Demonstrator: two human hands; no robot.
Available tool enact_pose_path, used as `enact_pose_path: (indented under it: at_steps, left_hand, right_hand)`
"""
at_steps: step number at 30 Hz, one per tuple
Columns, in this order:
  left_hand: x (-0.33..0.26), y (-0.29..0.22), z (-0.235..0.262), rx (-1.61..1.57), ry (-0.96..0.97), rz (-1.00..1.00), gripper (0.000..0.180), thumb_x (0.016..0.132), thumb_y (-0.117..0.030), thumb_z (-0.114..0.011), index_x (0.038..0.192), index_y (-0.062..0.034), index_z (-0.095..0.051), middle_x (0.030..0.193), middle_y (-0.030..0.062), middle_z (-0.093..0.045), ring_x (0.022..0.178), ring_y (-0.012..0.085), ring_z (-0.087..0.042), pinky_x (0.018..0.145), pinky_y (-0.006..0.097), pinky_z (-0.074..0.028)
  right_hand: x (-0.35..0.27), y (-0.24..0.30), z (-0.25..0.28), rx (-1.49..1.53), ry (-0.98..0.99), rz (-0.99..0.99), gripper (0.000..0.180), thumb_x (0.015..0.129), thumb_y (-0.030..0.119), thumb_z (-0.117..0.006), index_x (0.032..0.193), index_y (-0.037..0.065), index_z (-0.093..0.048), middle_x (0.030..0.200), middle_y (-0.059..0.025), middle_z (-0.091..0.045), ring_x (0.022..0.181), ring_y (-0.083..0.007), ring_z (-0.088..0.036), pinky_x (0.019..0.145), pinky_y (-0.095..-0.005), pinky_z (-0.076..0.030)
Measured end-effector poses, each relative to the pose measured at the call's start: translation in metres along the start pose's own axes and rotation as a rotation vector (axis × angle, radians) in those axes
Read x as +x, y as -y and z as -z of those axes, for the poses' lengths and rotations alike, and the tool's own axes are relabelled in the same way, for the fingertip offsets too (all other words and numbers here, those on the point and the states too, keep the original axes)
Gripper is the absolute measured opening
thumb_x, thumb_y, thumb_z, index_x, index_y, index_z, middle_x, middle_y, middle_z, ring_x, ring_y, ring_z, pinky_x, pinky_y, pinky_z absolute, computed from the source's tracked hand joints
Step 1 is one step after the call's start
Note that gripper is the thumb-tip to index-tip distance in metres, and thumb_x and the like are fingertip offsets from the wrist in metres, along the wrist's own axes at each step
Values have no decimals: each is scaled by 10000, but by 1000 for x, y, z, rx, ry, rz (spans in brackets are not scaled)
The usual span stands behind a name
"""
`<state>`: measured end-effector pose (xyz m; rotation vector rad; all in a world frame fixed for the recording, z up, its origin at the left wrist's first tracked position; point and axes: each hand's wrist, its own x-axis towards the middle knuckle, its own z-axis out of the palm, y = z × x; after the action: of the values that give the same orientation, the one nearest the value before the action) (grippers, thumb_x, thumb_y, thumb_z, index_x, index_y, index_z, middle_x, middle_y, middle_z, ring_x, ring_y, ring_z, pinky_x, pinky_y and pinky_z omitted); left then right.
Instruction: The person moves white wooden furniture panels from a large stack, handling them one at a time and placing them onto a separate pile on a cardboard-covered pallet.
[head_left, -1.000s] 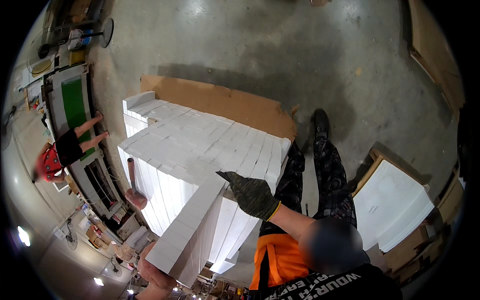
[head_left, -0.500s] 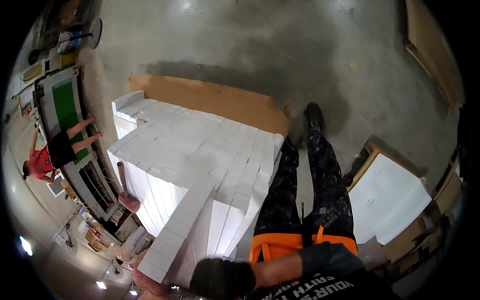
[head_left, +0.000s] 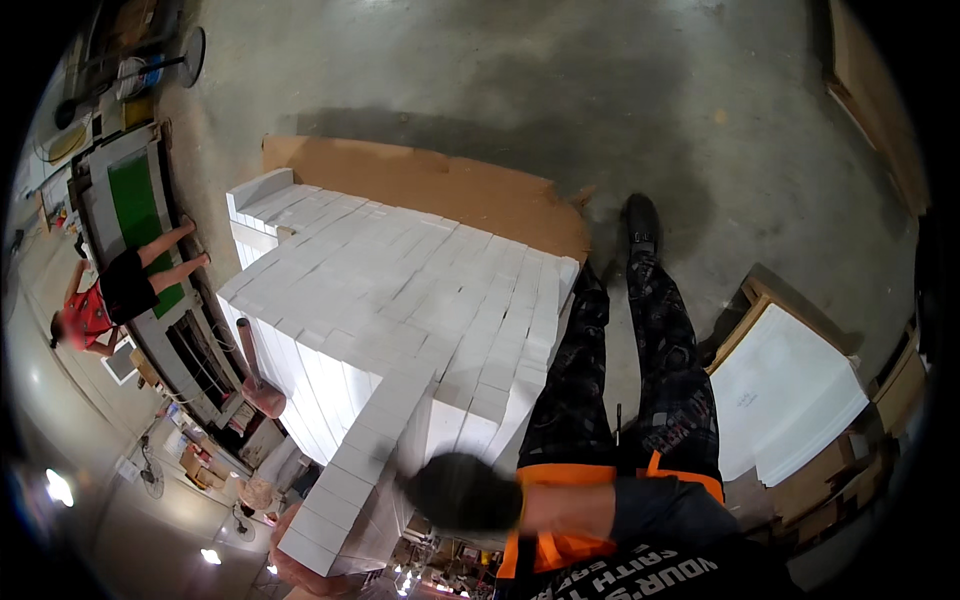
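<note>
My right hand (head_left: 465,491), in a dark glove, reaches left across my body beside the near side of a large stack of white blocks or narrow boxes (head_left: 370,270). It is blurred, and its fingers cannot be made out. A raised row of the same white pieces (head_left: 345,475) runs from the stack toward the lower left, just left of the glove. Bare skin (head_left: 290,545) shows at the lower end of that row; whose it is I cannot tell. No left hand shows. Against the stack's left side is a mallet (head_left: 262,397) with a reddish head and brown handle.
Brown cardboard (head_left: 430,185) lies along the stack's far edge. To my right stands a pile of white sheets (head_left: 790,395) in a wooden frame. A person in red and black (head_left: 125,290) works at a green-topped bench (head_left: 140,200) at the left. Grey floor spreads ahead.
My right hand has moved up, away from the lower edge, along the near side of the stack. The view has shifted slightly; the stack and mallet look unchanged.
</note>
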<state>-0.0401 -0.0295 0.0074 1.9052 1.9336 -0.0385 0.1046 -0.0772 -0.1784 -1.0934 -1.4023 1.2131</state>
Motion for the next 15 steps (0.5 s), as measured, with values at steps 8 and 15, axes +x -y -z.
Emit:
enact_pose_path:
  at_steps: [8, 15]
  left_hand:
    - [8, -8, -11, -148, -75, -26, 449, 847, -322, -385, 954, 77, -562, 841, 234, -620, 729, 338, -619, 622, 388, -497]
    - [12, -6, -6, 99, -44, -283, 437, 839, -313, -455, 1007, 84, -531, 859, 240, -611, 708, 327, -616, 590, 401, -494]
  right_hand:
    - [-8, -38, -15, -722, 141, 37, 257, 858, 145, -507, 953, -70, -611, 543, -93, -519, 410, -164, -467, 329, -292, -361]
    - [17, 68, 21, 168, 770, 94, 267, 793, 171, -523, 999, 6, -564, 859, -107, -615, 779, -243, -611, 712, -358, -490]
